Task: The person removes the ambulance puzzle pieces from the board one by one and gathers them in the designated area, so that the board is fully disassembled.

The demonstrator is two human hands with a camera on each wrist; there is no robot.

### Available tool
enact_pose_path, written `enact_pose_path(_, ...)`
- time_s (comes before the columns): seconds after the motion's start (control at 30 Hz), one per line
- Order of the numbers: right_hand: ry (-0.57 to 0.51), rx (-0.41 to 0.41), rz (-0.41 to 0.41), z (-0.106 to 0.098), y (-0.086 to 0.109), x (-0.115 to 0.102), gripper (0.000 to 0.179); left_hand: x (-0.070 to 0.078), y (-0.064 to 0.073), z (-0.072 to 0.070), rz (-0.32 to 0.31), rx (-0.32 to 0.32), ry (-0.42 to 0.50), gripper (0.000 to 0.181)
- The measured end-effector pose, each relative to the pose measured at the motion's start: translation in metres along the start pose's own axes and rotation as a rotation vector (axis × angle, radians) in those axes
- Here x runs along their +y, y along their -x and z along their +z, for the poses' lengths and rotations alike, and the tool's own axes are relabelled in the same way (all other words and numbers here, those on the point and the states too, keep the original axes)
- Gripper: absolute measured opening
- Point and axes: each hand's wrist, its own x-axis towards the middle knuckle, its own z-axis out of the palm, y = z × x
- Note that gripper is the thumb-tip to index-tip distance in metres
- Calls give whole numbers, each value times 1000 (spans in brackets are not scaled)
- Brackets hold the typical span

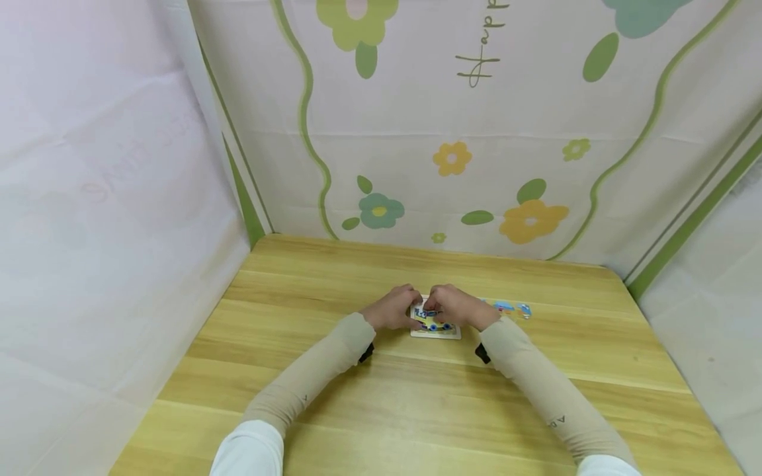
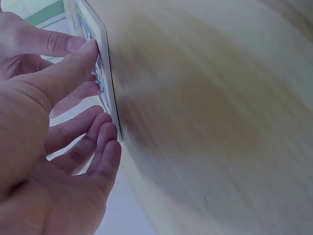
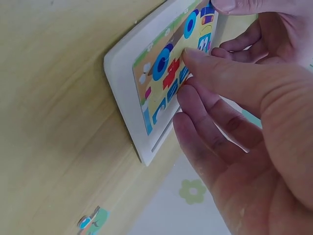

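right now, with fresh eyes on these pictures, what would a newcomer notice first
Probably the left hand and right hand, close together at a bright picture board on the wooden table. Next might come colourful pieces lying to the board's right. Behind the table, printed flowers stand out on a pale backdrop.

The head view looks down; 2 nearer wrist views share the board [image 3: 128,93].

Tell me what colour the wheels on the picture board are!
The wheels on the picture board are blue, seen best in the right wrist view.
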Motion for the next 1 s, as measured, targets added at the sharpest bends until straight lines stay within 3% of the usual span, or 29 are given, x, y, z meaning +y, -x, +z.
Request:
enact_pose_path(0.43,17,32,-3,-2,0,-1,26,-2,-3,1,-3,7,11,50)
enact_pose_path(0.77,-147,56,-8,0,1,5,13,0,-2,0,-18,9,-7,51)
enact_pose_path(1.0,-242,90,35,6,0,9,8,0,-2,2,-14,7,-29,51)
